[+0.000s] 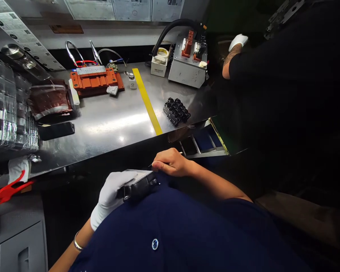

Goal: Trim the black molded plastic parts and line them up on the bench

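Note:
My left hand (109,194), in a white glove, grips a black moulded part (140,186) with a pale flat upper face. The part is held close to my dark blue shirt, just off the bench's front edge. Bare and closed, my right hand (171,162) pinches a thin stick-like tool (181,152). Its narrow tip points at the right end of the part; whether it touches cannot be made out. On the bench beyond lies a cluster of black moulded pieces (177,110).
The metal bench (107,121) carries an orange fixture (95,81), a small white bottle (132,81), a phone (56,131), stacked clear trays (10,105) and a grey machine (185,66). A co-worker's gloved hand (238,40) is at right. Red-handled pliers-like tool (8,190) sits left.

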